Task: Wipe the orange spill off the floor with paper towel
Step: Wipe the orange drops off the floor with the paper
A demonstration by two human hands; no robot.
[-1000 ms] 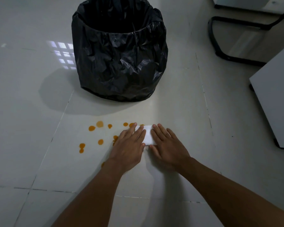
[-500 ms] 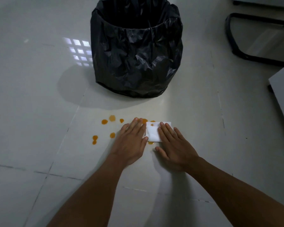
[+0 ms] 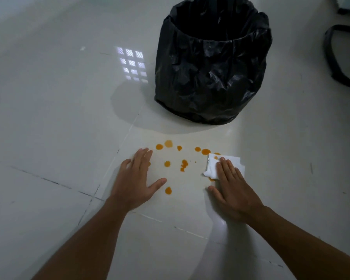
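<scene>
Since a moment ago the left hand [image 3: 136, 179] has slid off to the left, baring orange drops [image 3: 183, 164] it had covered; it lies flat on the floor [image 3: 49, 118], fingers together, likely as a prop. Further right, the right hand [image 3: 233, 190] presses the paper towel [image 3: 229, 163] onto the spill's right edge, fingers straight, near the bin [image 3: 210, 63].

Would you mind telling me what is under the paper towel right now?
The paper towel lies flat on the floor under the right hand. Orange drops peek out at its near and far edges; whatever spill lies beneath its middle is covered.
</scene>
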